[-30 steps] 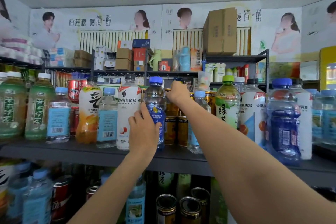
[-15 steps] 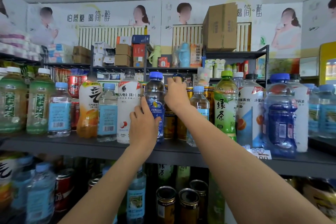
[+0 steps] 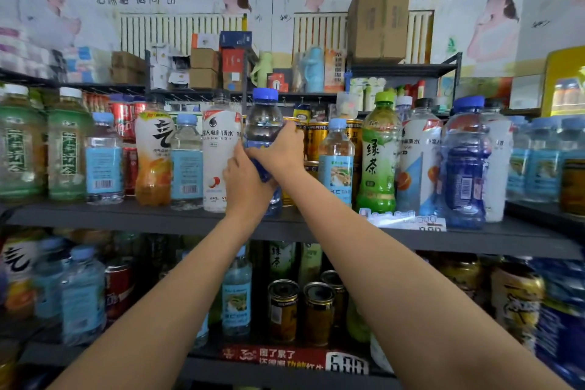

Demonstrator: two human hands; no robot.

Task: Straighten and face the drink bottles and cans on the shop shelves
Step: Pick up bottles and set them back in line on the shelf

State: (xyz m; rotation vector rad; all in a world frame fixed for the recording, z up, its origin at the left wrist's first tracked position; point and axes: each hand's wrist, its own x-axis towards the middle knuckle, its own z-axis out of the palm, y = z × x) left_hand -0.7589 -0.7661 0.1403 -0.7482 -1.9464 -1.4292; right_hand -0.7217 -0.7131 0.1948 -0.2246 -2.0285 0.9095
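Bottles stand in one crowded row along the dark shelf (image 3: 133, 220), and you hold the one that needs turning, near the middle. Starting at the left, the green tea bottles (image 3: 44, 149) and the small water bottles (image 3: 104, 165) already show their labels to the front, so I judge you can leave them alone. Next comes the white bottle (image 3: 220, 155), just beside your left hand (image 3: 245, 185); this hand curls around the lower body of the clear bottle with the blue cap (image 3: 264, 123), probably to keep its base steady on the shelf. Your right hand (image 3: 280, 152) wraps the same bottle higher up, at its label, which looks like the grip for twisting the label to the front. Both hands are closed on it, and they touch each other. To the right, gold cans (image 3: 316, 139) stand behind, then a green bottle (image 3: 378, 155) and a big blue bottle (image 3: 465, 168). Below, a second shelf (image 3: 285, 372) carries more drinks with red price strips. Above the shelves, cardboard boxes (image 3: 378, 16) rest before a wall of posters.
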